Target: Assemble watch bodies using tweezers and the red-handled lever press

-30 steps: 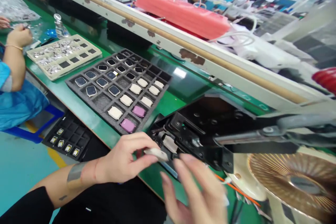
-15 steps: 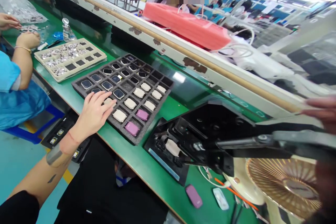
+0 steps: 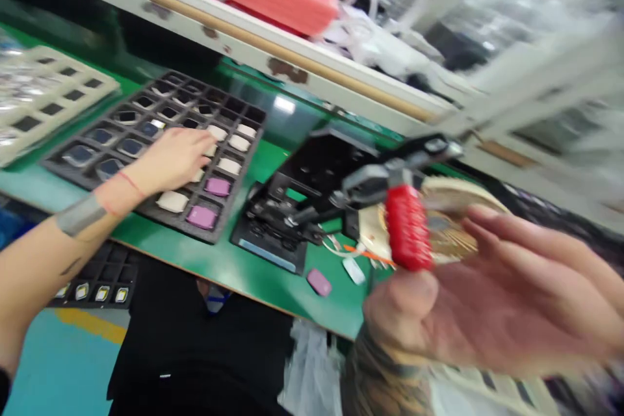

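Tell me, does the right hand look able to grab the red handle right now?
Probably yes: the right hand is open close beside the red handle, with nothing visible between them. Whether they touch is hard to tell.

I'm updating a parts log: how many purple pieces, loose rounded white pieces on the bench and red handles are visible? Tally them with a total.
Purple pieces in the dark tray: 2
Loose purple piece on the green bench: 1
Rounded white piece: 1
Red handle: 1
Total: 5
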A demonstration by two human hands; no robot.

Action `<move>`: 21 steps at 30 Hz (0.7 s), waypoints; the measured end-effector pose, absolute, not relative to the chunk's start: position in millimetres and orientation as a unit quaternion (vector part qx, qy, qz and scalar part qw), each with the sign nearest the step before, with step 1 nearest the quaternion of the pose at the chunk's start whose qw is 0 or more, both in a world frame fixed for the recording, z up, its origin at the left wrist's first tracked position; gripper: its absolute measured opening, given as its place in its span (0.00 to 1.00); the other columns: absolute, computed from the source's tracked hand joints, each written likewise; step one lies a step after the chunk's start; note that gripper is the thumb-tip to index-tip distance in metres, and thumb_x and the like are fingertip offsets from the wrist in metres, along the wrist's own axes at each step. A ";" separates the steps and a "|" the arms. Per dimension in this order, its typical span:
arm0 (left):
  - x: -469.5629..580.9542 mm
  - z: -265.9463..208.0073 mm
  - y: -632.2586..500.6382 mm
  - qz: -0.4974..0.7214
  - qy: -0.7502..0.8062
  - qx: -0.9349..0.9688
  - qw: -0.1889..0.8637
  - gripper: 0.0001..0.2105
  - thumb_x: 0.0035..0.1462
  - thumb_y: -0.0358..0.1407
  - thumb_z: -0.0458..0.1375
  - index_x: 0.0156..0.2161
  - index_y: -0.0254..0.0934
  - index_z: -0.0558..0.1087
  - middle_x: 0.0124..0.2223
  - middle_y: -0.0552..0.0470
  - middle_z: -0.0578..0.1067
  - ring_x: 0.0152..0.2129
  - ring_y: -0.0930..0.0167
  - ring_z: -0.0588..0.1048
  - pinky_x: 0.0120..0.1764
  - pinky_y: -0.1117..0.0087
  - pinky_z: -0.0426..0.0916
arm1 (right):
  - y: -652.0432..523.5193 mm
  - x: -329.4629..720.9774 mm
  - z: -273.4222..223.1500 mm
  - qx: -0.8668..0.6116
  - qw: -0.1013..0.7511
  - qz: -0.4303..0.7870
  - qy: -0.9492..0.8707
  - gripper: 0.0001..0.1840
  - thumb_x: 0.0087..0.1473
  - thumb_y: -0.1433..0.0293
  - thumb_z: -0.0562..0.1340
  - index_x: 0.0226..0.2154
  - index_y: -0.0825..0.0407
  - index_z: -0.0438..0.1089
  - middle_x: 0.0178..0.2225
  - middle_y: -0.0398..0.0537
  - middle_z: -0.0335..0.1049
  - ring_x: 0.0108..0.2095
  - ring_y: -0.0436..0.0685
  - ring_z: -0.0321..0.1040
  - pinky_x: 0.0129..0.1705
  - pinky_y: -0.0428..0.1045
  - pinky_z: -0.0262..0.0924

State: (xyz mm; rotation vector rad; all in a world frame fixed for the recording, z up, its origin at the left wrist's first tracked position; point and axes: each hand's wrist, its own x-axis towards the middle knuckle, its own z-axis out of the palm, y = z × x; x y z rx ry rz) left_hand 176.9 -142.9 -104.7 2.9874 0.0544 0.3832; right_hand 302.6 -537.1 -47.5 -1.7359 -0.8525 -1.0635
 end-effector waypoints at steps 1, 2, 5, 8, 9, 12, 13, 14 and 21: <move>185.2 -109.9 -134.9 0.122 0.013 0.990 0.075 0.23 0.78 0.41 0.50 0.69 0.32 0.75 0.71 0.34 0.77 0.68 0.47 0.76 0.70 0.46 0.68 | -547.6 300.5 -48.9 -0.681 0.446 -0.475 -0.333 0.21 0.66 0.51 0.71 0.53 0.48 0.78 0.49 0.56 0.75 0.55 0.74 0.79 0.60 0.72 0.74; 191.9 -115.6 -127.4 0.130 0.016 0.988 0.086 0.24 0.79 0.44 0.49 0.67 0.32 0.76 0.69 0.35 0.78 0.66 0.48 0.76 0.70 0.46 0.69 | -560.0 298.9 -52.6 -0.679 0.435 -0.497 -0.320 0.17 0.69 0.55 0.68 0.51 0.50 0.79 0.47 0.56 0.77 0.51 0.71 0.80 0.57 0.70 0.75; 201.1 -127.8 -112.7 0.177 0.024 0.976 0.124 0.35 0.79 0.58 0.39 0.60 0.31 0.78 0.60 0.42 0.80 0.62 0.53 0.78 0.69 0.42 0.69 | -604.2 293.4 -76.9 -0.814 0.346 -0.391 -0.253 0.14 0.75 0.61 0.61 0.48 0.52 0.78 0.41 0.53 0.80 0.41 0.62 0.80 0.48 0.61 0.76; 195.0 -124.6 -113.6 0.177 0.050 0.968 0.171 0.37 0.73 0.67 0.42 0.52 0.37 0.79 0.52 0.51 0.81 0.54 0.57 0.80 0.66 0.43 0.73 | -645.9 288.0 -111.5 -0.931 0.171 -0.257 -0.193 0.19 0.75 0.58 0.59 0.53 0.53 0.78 0.43 0.53 0.80 0.34 0.57 0.76 0.37 0.53 0.68; 191.7 -121.1 -116.2 0.173 0.065 0.967 0.174 0.36 0.73 0.68 0.42 0.51 0.39 0.79 0.50 0.53 0.81 0.53 0.57 0.80 0.66 0.42 0.73 | -656.8 287.7 -122.6 -0.948 0.124 -0.228 -0.184 0.21 0.75 0.56 0.60 0.55 0.53 0.78 0.43 0.54 0.80 0.32 0.55 0.74 0.33 0.51 0.63; 187.4 -110.6 -124.7 0.194 0.124 0.960 0.159 0.35 0.73 0.66 0.42 0.54 0.41 0.79 0.47 0.57 0.79 0.52 0.56 0.81 0.64 0.38 0.71 | -678.3 291.7 -149.4 -0.960 0.088 -0.184 -0.190 0.25 0.72 0.52 0.62 0.55 0.54 0.80 0.36 0.52 0.79 0.21 0.50 0.65 0.24 0.50 0.49; 188.7 -108.6 -127.1 0.197 0.136 0.958 0.156 0.34 0.73 0.64 0.43 0.55 0.40 0.79 0.46 0.57 0.78 0.51 0.57 0.82 0.64 0.38 0.71 | -681.4 293.3 -155.4 -0.958 0.105 -0.183 -0.196 0.25 0.70 0.52 0.63 0.53 0.54 0.82 0.33 0.51 0.78 0.19 0.49 0.62 0.23 0.51 0.47; 191.2 -107.6 -129.3 0.194 0.140 0.958 0.157 0.34 0.74 0.63 0.43 0.55 0.39 0.80 0.45 0.57 0.78 0.50 0.59 0.82 0.63 0.39 0.72 | -682.7 294.2 -160.0 -0.954 0.127 -0.185 -0.197 0.24 0.69 0.52 0.64 0.52 0.54 0.83 0.30 0.49 0.78 0.18 0.49 0.61 0.22 0.51 0.47; 194.6 -103.2 -128.1 0.192 0.103 0.973 0.068 0.23 0.76 0.43 0.53 0.64 0.34 0.81 0.71 0.35 0.76 0.66 0.49 0.75 0.70 0.42 0.70 | -667.9 288.9 -168.2 -0.854 0.401 -0.295 -0.146 0.18 0.66 0.59 0.67 0.50 0.52 0.84 0.36 0.52 0.82 0.32 0.61 0.79 0.39 0.57 0.73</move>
